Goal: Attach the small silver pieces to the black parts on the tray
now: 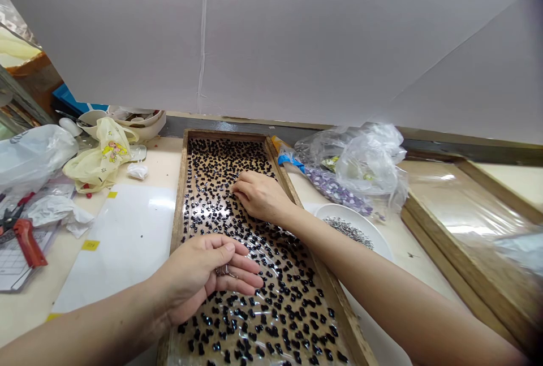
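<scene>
A long wooden-framed tray (180,196) lies in front of me, its film-lined bottom covered with many small shiny black blobs (271,332). Palm up over its near left part, my left hand (212,275) cradles a few small metal pieces (224,270) under the thumb. My right hand (258,196) reaches across from the right side, with thumb and fingers pinched together just over the blobs in the tray's middle. Whatever those fingertips hold is hidden. Under my right forearm, beside the tray, a white bowl (377,236) contains a heap of similar small metal pieces (345,230).
A bag of purple and white chips (335,189) and crumpled clear plastic (373,156) lie right of the tray. Further right are stacked wooden frames (449,264). To the left are a white sheet (123,241), a yellow bag (99,159) and red-handled pliers (29,241).
</scene>
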### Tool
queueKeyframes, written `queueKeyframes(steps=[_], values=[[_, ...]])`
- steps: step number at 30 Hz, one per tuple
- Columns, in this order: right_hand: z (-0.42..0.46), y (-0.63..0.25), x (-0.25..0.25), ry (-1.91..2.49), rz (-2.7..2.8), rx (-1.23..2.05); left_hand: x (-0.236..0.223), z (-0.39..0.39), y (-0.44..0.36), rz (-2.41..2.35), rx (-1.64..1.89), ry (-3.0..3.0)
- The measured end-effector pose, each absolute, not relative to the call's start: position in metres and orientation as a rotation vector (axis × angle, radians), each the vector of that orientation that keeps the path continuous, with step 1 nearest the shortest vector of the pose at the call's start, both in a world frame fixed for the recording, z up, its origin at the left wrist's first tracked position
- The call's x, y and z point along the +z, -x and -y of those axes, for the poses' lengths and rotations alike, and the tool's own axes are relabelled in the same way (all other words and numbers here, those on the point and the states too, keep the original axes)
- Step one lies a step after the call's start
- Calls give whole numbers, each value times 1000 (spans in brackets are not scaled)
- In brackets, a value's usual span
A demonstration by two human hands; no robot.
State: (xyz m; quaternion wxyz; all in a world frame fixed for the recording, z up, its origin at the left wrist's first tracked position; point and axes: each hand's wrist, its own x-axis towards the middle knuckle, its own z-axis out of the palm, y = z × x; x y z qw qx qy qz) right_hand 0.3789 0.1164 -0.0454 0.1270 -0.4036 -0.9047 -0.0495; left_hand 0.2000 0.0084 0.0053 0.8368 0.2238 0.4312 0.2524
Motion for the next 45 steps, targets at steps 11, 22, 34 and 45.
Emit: queueKeyframes(steps=[11, 22, 34, 45], values=[[-108, -387, -33, 1167, 2558, -83, 8, -8, -201, -938, 566, -473], [-25, -370, 8, 1042, 2298, 574, 5, -8, -198, -790, 695, -351], [-3, -358, 4, 1099, 2510, 295, 6, -2, -197, -730, 719, -399], [-8, -369, 8, 1066, 2151, 778, 4, -4, -198, -872, 544, -512]])
